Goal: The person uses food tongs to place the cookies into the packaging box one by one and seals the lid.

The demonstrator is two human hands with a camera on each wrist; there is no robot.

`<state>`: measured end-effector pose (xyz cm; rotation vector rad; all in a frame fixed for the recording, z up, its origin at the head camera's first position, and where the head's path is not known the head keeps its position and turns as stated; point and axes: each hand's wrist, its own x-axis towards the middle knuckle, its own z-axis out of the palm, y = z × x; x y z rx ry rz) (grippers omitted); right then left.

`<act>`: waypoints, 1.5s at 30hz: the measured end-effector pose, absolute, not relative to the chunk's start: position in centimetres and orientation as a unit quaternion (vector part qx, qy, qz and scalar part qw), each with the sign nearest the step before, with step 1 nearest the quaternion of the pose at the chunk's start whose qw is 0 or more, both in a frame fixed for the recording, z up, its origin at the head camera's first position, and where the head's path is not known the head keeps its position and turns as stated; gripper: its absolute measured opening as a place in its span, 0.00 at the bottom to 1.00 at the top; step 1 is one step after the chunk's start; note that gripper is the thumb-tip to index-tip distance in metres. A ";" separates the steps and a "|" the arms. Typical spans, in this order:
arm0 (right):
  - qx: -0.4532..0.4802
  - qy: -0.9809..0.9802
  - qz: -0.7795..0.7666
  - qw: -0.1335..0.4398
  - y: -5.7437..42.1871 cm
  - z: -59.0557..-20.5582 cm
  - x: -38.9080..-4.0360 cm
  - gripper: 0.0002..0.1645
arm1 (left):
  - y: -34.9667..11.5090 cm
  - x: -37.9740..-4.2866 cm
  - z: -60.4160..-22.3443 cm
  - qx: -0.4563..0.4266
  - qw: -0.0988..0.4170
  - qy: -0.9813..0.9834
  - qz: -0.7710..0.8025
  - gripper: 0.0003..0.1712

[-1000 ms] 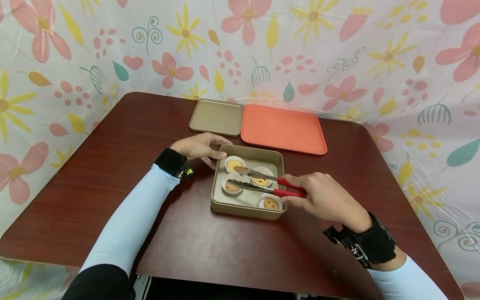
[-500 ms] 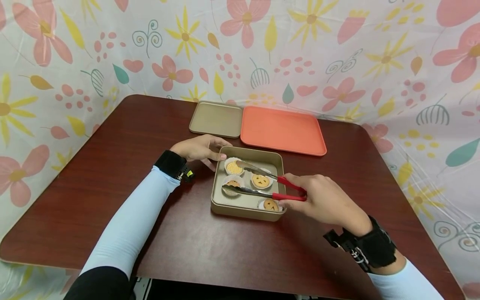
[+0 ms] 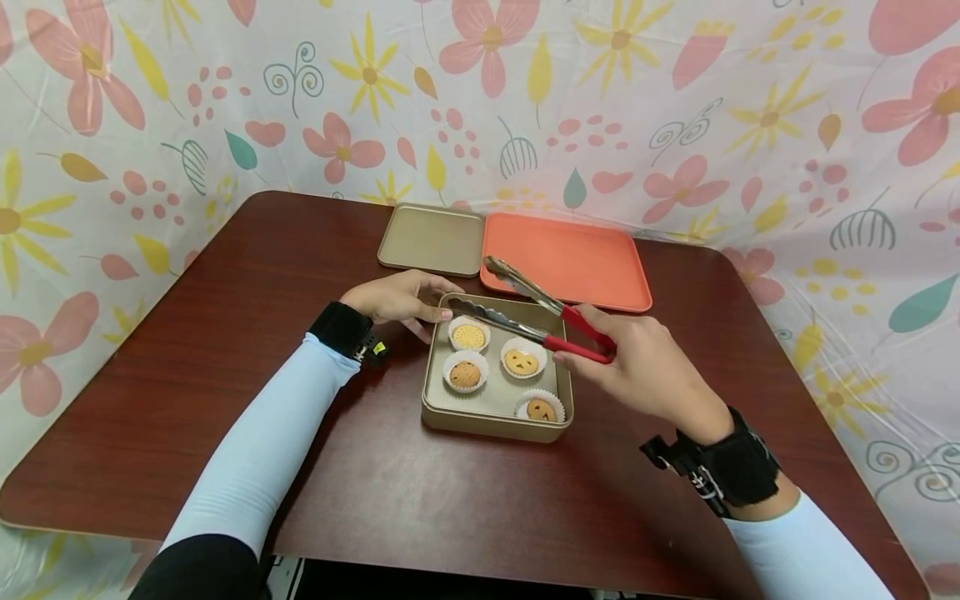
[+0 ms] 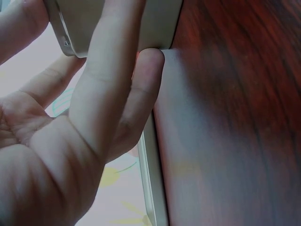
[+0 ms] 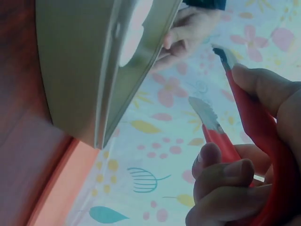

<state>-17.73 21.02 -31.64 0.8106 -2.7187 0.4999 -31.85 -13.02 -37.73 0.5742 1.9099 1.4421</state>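
Observation:
A gold tin box (image 3: 491, 427) sits mid-table with several cookies in white paper cups inside. A yellow round cookie (image 3: 469, 336) lies at its far left, a brown cookie (image 3: 465, 375) nearer. A pretzel-shaped cookie (image 3: 522, 362) is right of centre, and another brown cookie (image 3: 541, 410) sits in the near right corner. My left hand (image 3: 401, 297) holds the tin's far left corner, thumb at the rim and fingers along the outer wall. In my right hand (image 3: 637, 358) are red-handled metal tongs (image 3: 517, 325), gripped by the handles; their arms are spread above the tin's far side with nothing between them.
Behind the tin, a shallow gold lid (image 3: 431, 239) lies beside an orange tray (image 3: 570, 258) on the dark wooden table (image 3: 225, 333). A flower-print sheet (image 3: 465, 100) hangs along the table's back.
The tongs have risen away from the cookies and swung toward the far side, over the tin's back rim. All the cookies stay in the tin. My left hand keeps its place.

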 end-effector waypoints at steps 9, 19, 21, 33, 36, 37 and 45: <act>0.251 -0.937 0.179 0.165 20.8 -30.8 -20.8 0.26 | -13.2 -32.0 -37.7 0.231 0.338 0.727 0.551 0.30; 0.173 -0.959 0.168 0.150 21.2 -30.2 -25.0 0.40 | -13.4 -32.0 -37.6 0.228 0.334 0.733 0.547 0.29; 0.159 -0.963 0.164 0.144 21.4 -30.2 -25.7 0.42 | -13.3 -32.0 -37.7 0.228 0.336 0.731 0.549 0.29; 0.120 -0.961 0.174 0.179 22.7 -30.4 -29.4 0.31 | -13.1 -32.0 -38.2 0.225 0.334 0.730 0.553 0.29; 0.107 -0.960 0.173 0.191 23.2 -30.5 -30.2 0.32 | -13.1 -32.0 -38.1 0.227 0.334 0.730 0.551 0.29; 0.104 -0.960 0.174 0.196 23.4 -30.5 -30.4 0.32 | -13.1 -32.0 -38.0 0.227 0.334 0.731 0.551 0.29; 0.068 -0.956 0.182 0.218 24.9 -29.8 -31.8 0.32 | -13.0 -32.1 -38.0 0.230 0.330 0.735 0.545 0.28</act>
